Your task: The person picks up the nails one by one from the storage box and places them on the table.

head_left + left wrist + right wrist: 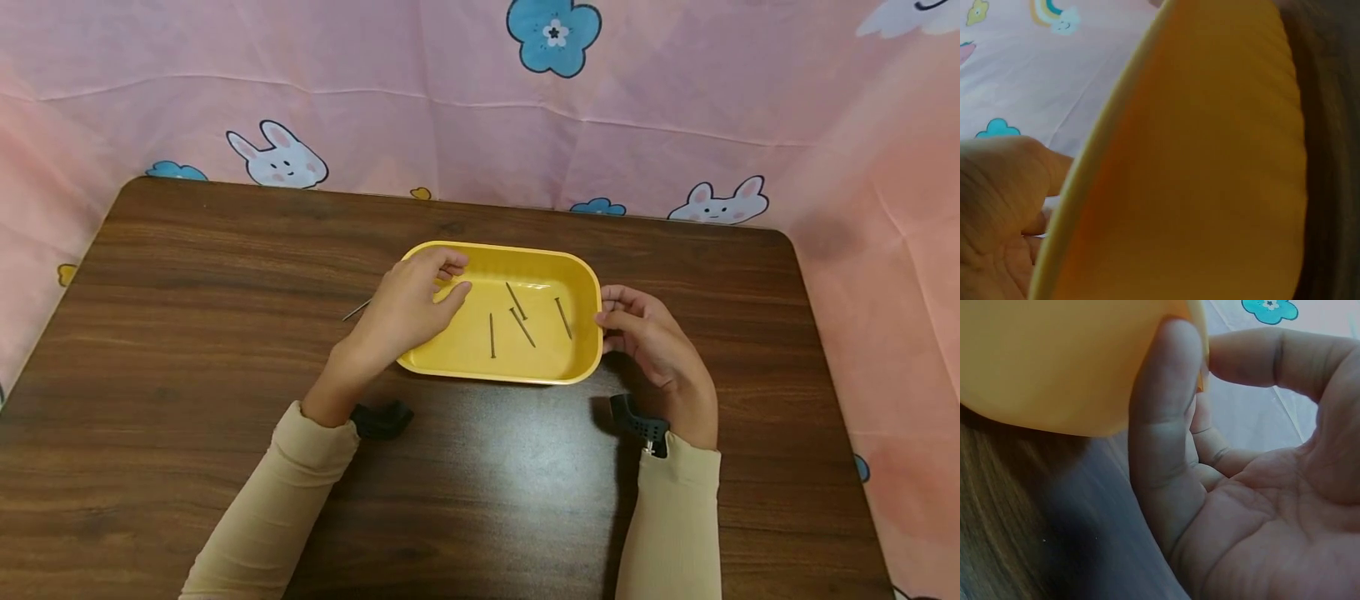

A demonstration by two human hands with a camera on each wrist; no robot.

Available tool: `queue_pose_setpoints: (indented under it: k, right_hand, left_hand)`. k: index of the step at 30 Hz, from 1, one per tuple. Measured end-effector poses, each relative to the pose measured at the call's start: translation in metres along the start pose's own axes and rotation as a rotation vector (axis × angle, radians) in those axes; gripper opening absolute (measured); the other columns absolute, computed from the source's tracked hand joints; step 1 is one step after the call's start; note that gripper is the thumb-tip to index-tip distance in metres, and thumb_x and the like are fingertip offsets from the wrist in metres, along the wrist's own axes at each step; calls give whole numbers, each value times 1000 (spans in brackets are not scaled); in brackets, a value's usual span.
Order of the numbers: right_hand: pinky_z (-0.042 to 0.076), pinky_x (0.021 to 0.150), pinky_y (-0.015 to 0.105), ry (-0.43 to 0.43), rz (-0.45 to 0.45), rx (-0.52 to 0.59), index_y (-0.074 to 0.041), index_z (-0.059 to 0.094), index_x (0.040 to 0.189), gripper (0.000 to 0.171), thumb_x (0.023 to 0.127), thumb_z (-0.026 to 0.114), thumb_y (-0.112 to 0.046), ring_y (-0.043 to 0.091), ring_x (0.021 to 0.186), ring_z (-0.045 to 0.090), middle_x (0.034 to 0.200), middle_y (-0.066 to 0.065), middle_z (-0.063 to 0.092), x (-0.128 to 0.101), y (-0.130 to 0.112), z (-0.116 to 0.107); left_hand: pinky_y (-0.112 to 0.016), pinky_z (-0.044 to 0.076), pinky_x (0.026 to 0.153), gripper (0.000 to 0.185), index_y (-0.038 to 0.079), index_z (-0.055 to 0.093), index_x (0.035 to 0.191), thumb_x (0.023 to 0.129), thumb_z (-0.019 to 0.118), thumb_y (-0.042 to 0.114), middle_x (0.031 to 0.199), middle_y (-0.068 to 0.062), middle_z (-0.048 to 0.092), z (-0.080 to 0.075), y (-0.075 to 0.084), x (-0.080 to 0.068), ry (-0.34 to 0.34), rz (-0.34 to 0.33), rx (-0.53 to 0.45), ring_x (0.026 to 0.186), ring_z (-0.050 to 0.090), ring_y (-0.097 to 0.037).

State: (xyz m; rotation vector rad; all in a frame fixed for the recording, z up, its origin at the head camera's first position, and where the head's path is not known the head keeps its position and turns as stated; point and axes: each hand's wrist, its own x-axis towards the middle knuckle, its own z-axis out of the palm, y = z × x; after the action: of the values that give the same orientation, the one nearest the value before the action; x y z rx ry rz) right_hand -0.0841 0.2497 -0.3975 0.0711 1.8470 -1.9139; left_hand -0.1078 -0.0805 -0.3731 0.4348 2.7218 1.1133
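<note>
I see the yellow tray (581,275) lying flat a little beyond the middle of the wooden table (187,333), its long sides running left to right. Four nails (522,327) lie loose on its floor, toward the right half, apart from each other except for two that nearly meet. A fifth nail (357,310) lies on the table just off the tray's left end, partly hidden behind my left hand.

My left hand (408,312) comes in over the tray's left rim, fingers loosely curled, with the fingertips hanging over the inside; the left wrist view shows the tray's outer wall (1210,156) filling the frame with my palm (991,212) close against it, but I cannot tell whether the fingers actually clamp the rim. My right hand (648,337) is at the tray's right end. In the right wrist view a finger (1163,425) lies pressed against the outer wall (1066,362) and another finger (1260,356) curls toward the rim above, so that hand pinches the tray's edge.

There is bare wood on every side of the tray, most of it toward me and to the left. The pink printed cloth (450,125) rises behind the table's far edge and along both sides.
</note>
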Motion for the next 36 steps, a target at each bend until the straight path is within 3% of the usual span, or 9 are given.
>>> queue_pose_setpoints:
  k: [7,12,17,26,36]
  right_hand:
    - [64,70,23,10,0,-5,0,52,126,24,103,56,-5,10,76,66,95,0,65,1,0,1]
    - [63,69,24,4,-10,-2,0,53,125,23,103,56,-4,10,76,66,94,-1,65,1,0,2]
    - [63,70,25,0,-16,-8,1,53,125,23,103,56,-5,10,78,66,94,-1,65,2,-1,3]
    - [64,71,26,4,-16,-23,3,51,127,27,103,57,-6,11,80,66,96,-1,66,2,-3,4]
    - [64,71,25,-18,-25,1,0,53,124,21,104,56,-5,10,80,66,96,-1,66,-2,2,0]
  left_hand:
    - [-51,59,103,35,1,66,134,103,68,17,132,-15,71,7,1,0,41,18,116,120,72,-31]
    - [-49,63,89,30,1,69,129,104,66,17,125,-17,73,14,1,2,76,18,236,112,73,-32]
    - [-51,64,84,27,0,70,127,103,67,13,122,-19,73,20,1,3,72,16,326,105,74,-37]
    - [-51,64,85,25,-1,70,124,102,66,9,117,-19,73,24,-1,5,51,-1,411,104,74,-38]
    - [-49,63,82,17,2,75,112,104,61,6,108,-17,71,32,0,3,25,-15,467,98,69,-35]
